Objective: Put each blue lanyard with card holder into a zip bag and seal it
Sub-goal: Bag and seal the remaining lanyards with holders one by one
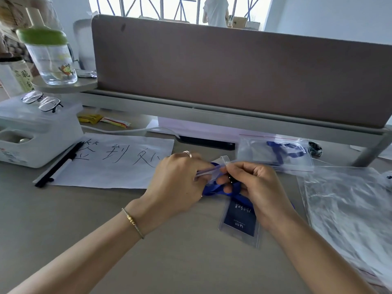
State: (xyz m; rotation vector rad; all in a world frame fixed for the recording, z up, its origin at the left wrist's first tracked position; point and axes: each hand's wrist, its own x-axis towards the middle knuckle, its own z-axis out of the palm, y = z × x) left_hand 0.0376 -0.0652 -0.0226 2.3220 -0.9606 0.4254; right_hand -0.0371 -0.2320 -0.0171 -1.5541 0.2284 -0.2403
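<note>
My left hand [178, 183] and my right hand [256, 187] meet over the middle of the desk. Together they pinch a clear zip bag [214, 170] and bunched blue lanyard [214, 190]. The lanyard's clear card holder [240, 223], with a dark blue card inside, lies flat on the desk just below my right hand. Whether the lanyard is inside the bag I cannot tell. A second zip bag [273, 153] with a blue lanyard inside lies behind my right hand.
A stack of empty zip bags [350, 204] lies at the right. A paper sheet with handwriting [118, 162] and a black pen [57, 166] lie at the left, beside a white box [31, 132] bearing glasses. A desk divider [233, 77] runs along the back.
</note>
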